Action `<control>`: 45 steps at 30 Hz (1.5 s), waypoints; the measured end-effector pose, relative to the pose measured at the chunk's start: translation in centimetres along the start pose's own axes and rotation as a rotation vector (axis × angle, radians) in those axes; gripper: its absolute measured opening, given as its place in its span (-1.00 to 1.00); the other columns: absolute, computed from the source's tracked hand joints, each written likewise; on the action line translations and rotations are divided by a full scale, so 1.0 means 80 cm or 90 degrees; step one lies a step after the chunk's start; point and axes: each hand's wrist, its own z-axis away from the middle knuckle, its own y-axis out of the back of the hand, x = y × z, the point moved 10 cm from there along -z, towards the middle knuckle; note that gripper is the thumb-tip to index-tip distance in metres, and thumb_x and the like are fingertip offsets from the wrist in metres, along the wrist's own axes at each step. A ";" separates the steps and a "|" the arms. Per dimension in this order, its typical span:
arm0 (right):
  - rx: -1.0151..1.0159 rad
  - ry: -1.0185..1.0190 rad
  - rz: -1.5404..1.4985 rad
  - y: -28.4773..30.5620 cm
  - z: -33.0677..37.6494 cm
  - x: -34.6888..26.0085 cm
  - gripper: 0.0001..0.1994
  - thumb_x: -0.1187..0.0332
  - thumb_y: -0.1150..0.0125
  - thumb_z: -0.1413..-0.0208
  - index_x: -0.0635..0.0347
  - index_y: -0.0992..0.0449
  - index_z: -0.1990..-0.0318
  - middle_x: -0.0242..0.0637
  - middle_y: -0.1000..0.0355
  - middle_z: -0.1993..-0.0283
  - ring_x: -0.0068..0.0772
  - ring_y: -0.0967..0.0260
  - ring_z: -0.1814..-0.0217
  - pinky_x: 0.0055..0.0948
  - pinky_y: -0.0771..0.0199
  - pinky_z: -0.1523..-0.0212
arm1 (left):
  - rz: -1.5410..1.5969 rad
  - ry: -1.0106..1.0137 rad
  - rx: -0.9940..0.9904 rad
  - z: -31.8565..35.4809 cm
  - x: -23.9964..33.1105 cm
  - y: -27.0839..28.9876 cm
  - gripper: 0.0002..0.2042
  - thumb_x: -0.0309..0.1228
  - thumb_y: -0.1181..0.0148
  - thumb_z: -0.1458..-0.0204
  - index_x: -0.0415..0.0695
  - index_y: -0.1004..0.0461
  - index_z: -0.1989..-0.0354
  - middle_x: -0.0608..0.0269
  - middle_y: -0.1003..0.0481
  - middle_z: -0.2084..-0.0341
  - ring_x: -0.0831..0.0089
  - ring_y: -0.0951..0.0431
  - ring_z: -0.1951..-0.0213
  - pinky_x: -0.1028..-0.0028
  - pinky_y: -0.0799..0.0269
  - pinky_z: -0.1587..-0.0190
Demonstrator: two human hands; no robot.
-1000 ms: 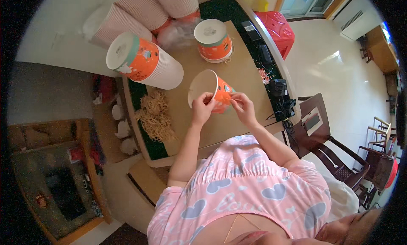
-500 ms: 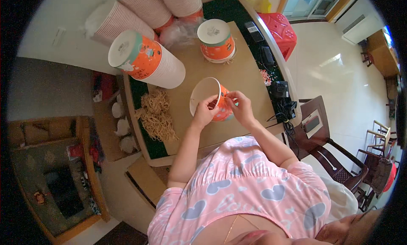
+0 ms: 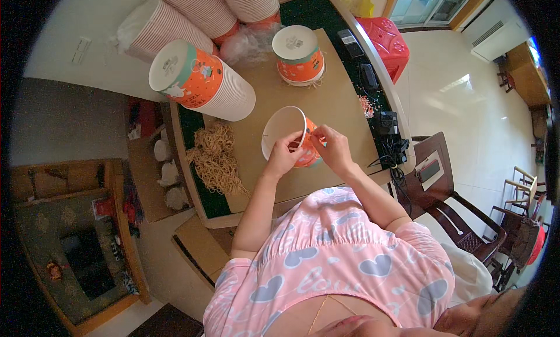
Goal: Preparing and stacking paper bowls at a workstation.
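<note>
A: State the position of the hands.
B: The left hand is clasped on the near rim of the cup, fingers bent around the edge. The right hand is at the cup's outer wall, fingers curled inward. Cannot tell whether its tips meet, or whether they grip anything.

A: Locate the cup.
B: In front of the torso, over the board; tilted, mouth toward the left. Contact with the board is unclear.

A: Identify the step in hand.
B: By judgement, fine fingertip work on the wall, just below the rim. The left hand appears to brace; the right appears to do the detail.

A: What does the next move call for?
B: In my judgement, a firm left grip that does not crush the wall, and a precise right pinch at the same spot.

A: List items farther out.
B: String lies in a loose heap to the left. Beyond it leans the stack. An inverted cup stands ahead, with string at its rim. Farther back are wrapped stacks; to the right, a red stool.
</note>
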 end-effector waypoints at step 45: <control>-0.126 -0.316 -0.414 0.008 0.058 0.086 -0.85 0.46 0.00 -0.13 0.24 -0.28 0.16 -0.21 -0.46 0.35 -0.56 -0.42 0.38 -0.61 -0.43 0.38 | 0.180 0.208 0.002 -0.031 -0.104 -0.063 -0.93 -0.54 -0.10 0.00 -0.27 -0.48 0.43 0.23 -0.51 0.52 0.53 -0.51 0.51 0.56 -0.46 0.47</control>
